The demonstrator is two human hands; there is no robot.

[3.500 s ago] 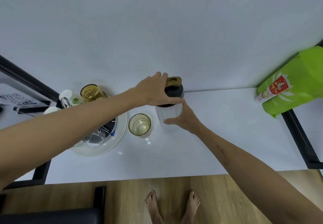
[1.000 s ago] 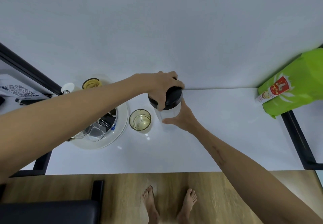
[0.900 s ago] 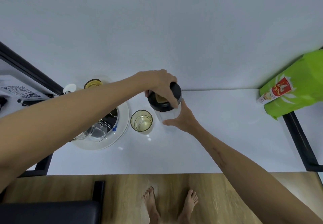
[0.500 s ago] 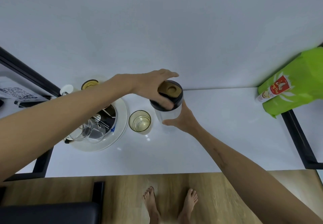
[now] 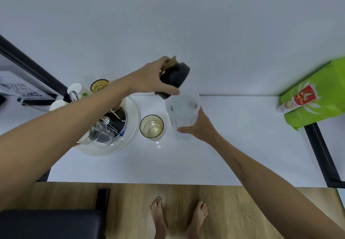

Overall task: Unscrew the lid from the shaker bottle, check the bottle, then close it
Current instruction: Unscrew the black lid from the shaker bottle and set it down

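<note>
The clear shaker bottle point(image 5: 182, 111) stands upright on the white table point(image 5: 233, 145) with its mouth uncovered. My right hand point(image 5: 199, 126) wraps around its lower right side. The black lid point(image 5: 175, 80), with a brown flip cap on top, is off the bottle and tilted, held above and to the left of the mouth. My left hand point(image 5: 151, 79) grips that lid from the left. The inside of the bottle looks clear.
A yellowish drinking glass point(image 5: 151, 126) stands just left of the bottle. A white round tray point(image 5: 130, 126) with glassware sits further left, with jars behind it. A green bag point(image 5: 317, 96) leans at the table's right end. A black seat point(image 5: 50, 223) is below left.
The lid was on the bottle under my left hand, which was turning it. Now the lid is lifted clear and tilted up to the left, and the bottle's mouth is uncovered. My right hand stays put.
</note>
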